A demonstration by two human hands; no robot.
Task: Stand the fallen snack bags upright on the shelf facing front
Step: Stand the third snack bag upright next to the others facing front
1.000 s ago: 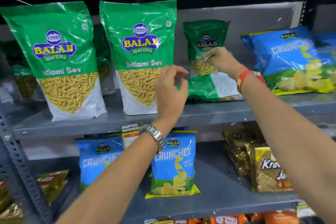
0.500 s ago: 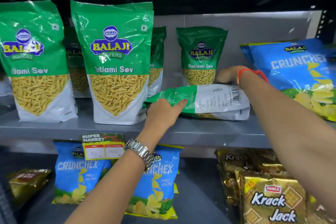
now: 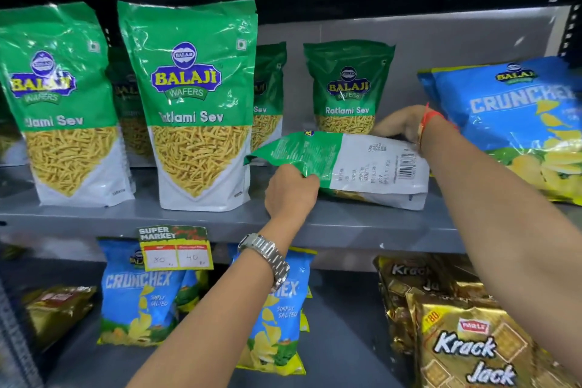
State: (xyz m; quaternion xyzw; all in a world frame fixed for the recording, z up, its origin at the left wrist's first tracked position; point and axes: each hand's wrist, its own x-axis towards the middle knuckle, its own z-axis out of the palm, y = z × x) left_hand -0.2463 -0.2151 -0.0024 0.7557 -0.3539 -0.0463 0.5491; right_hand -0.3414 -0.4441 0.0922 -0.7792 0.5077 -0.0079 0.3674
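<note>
A fallen green and white Ratlami Sev bag (image 3: 356, 164) lies on its side on the grey upper shelf (image 3: 201, 217), its back with the barcode facing out. My left hand (image 3: 291, 190) pinches the bag's green top end from below. My right hand (image 3: 401, 127) rests on the bag's white bottom end, behind it. A small upright Ratlami Sev bag (image 3: 348, 88) stands just behind the fallen one. Two large upright Ratlami Sev bags (image 3: 192, 104) (image 3: 59, 104) stand to the left, facing front.
A blue Crunchex bag (image 3: 516, 123) leans at the right of the upper shelf. The lower shelf holds Crunchex bags (image 3: 138, 296), gold Krack Jack packs (image 3: 472, 343) and a gold pack at the far left (image 3: 56, 305). A price tag (image 3: 174, 249) hangs on the shelf edge.
My left hand came down and took hold of the fallen bag's green end, lifting it slightly. My right hand moved from the small upright bag down behind the fallen bag. The view shifted closer.
</note>
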